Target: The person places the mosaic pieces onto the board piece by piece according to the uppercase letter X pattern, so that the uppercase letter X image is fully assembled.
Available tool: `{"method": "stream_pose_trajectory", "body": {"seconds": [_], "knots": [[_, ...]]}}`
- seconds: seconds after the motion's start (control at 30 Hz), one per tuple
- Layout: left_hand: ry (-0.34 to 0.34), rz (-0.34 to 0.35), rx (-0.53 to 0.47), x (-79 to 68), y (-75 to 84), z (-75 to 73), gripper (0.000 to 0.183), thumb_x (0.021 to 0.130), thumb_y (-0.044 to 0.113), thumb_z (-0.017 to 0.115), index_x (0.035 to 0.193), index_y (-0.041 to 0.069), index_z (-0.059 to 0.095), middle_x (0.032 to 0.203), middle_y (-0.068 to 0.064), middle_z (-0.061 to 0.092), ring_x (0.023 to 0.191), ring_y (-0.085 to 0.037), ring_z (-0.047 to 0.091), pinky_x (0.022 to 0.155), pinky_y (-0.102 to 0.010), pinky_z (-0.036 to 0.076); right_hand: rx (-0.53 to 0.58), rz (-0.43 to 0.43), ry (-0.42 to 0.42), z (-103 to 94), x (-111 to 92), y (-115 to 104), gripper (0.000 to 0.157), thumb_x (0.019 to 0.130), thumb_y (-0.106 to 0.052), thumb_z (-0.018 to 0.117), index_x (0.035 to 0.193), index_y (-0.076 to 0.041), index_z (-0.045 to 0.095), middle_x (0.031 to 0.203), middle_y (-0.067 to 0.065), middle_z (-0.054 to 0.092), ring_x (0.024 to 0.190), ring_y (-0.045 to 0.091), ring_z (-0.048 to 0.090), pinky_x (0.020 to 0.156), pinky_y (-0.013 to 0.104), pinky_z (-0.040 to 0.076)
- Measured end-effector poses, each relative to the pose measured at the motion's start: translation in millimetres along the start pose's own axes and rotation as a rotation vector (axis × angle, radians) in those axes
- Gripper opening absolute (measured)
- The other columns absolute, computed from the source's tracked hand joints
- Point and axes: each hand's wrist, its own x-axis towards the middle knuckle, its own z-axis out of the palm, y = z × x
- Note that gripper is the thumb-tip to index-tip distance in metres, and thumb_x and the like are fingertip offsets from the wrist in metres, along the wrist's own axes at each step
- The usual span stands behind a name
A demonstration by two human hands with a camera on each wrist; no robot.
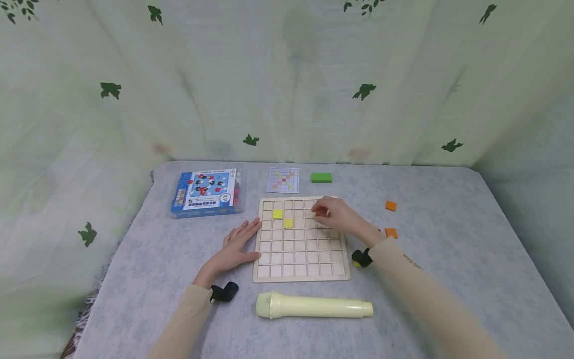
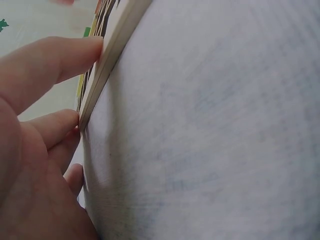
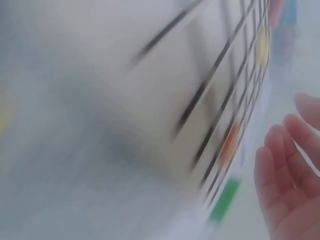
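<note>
A pale wooden grid board (image 1: 300, 249) lies on the grey cloth. Two yellow tiles (image 1: 277, 214) (image 1: 288, 223) sit in its upper left cells. My left hand (image 1: 242, 238) lies flat on the cloth, and its fingers (image 2: 50, 62) touch the board's left edge (image 2: 107, 65). My right hand (image 1: 325, 212) hovers over the board's upper right cells. In the blurred right wrist view its fingers (image 3: 285, 170) look relaxed and hold nothing. An orange tile (image 3: 230, 142) shows on the board (image 3: 200, 75) near them.
Two loose orange tiles (image 1: 391, 206) (image 1: 391, 233) lie right of the board. Behind it are a pattern card (image 1: 283, 180), a green block (image 1: 321, 177) and a blue box (image 1: 207, 191). A pale yellow cylinder (image 1: 314, 305) lies in front. A leaf-print curtain surrounds the table.
</note>
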Motion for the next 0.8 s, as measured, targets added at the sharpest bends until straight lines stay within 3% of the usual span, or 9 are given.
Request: {"method": "stream_pose_trajectory", "body": {"seconds": [0.27,0.43,0.6,0.8], "knots": [[0.023,0.044,-0.004,-1.1,1.0,0.5,0.081,0.088,0.031,0.066,0.152,0.006,0.023,0.159,-0.008,0.016,0.144,-0.032,0.002,0.109,-0.055,-0.005,0.028,0.137,0.104,-42.2,-76.9,69.3,0.022,0.088,-0.005,0.065,0.109,0.001,0.064,0.104,0.010,0.063,0.092,0.024,0.057,0.079,0.040,0.050],[0.026,0.047,-0.007,-1.3,0.9,1.1,0.081,0.088,0.030,0.067,0.152,0.005,0.024,0.159,-0.008,0.016,0.144,-0.032,0.002,0.109,-0.055,-0.005,0.012,0.185,0.092,-56.2,-114.1,95.2,0.023,0.084,0.001,0.067,0.107,0.001,0.065,0.105,0.011,0.063,0.095,0.028,0.056,0.082,0.044,0.050],[0.002,0.004,-0.001,-0.2,2.5,0.4,0.080,0.089,0.026,0.067,0.152,0.005,0.023,0.159,-0.009,0.015,0.144,-0.033,0.001,0.110,-0.055,-0.006,-0.059,0.173,0.067,-56.5,-127.8,105.3,0.024,0.080,0.006,0.067,0.103,-0.002,0.065,0.100,0.006,0.061,0.091,0.025,0.056,0.081,0.043,0.049],[0.000,0.002,-0.003,0.3,1.7,0.2,0.080,0.089,0.026,0.068,0.152,0.005,0.023,0.159,-0.009,0.014,0.144,-0.032,0.001,0.110,-0.055,-0.007,-0.089,0.170,0.087,-56.4,-117.5,98.2,0.022,0.081,0.003,0.070,0.102,-0.001,0.064,0.098,0.007,0.061,0.089,0.025,0.055,0.079,0.042,0.050]]}}
